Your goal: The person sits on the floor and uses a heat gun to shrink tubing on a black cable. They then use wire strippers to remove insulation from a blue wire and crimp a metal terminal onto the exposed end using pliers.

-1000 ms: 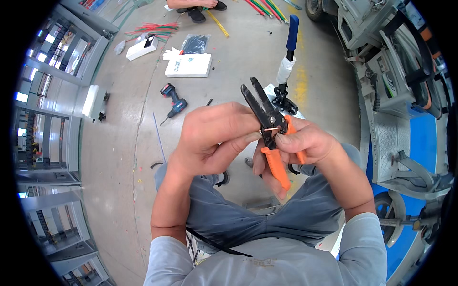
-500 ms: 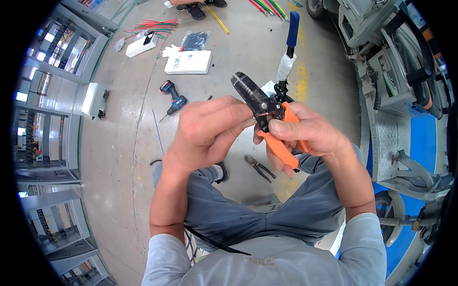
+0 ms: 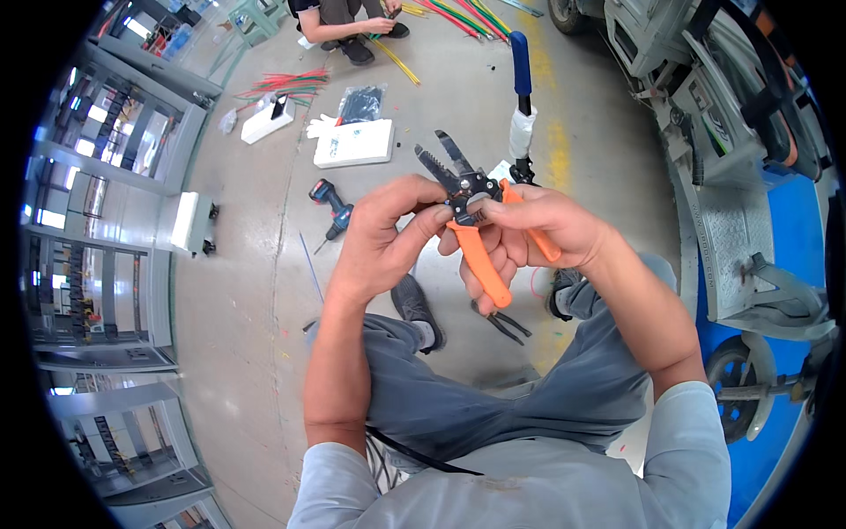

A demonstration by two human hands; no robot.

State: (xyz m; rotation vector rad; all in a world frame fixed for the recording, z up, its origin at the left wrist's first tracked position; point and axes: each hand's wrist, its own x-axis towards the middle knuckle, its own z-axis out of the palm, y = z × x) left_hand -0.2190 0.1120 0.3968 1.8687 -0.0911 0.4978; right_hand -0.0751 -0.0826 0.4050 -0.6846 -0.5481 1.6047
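The person is sitting low over the concrete floor (image 3: 264,291), knees apart, and both hands are working at one tool held up in front of the chest. The right hand (image 3: 538,234) is gripping the orange-handled wire stripper (image 3: 471,225), its fingers wrapping the two orange handles, which are pointing down and toward the body while the black blades are standing open and pointing away. The left hand (image 3: 383,234) is pinching at the tool's black middle with thumb and fingertips; whether something thin is being held between them I cannot tell.

Below the hands, on the floor between the shoes, a pair of dark pliers (image 3: 500,322) is lying. Further out, a cordless drill (image 3: 332,204) is lying on its side, and just beyond it a flat white box (image 3: 354,143) is resting near a smaller white box (image 3: 267,121). A blue-handled tool (image 3: 522,84) is standing upright behind the stripper. At the top edge another person (image 3: 339,19) is crouching beside bundles of coloured cables (image 3: 286,84).
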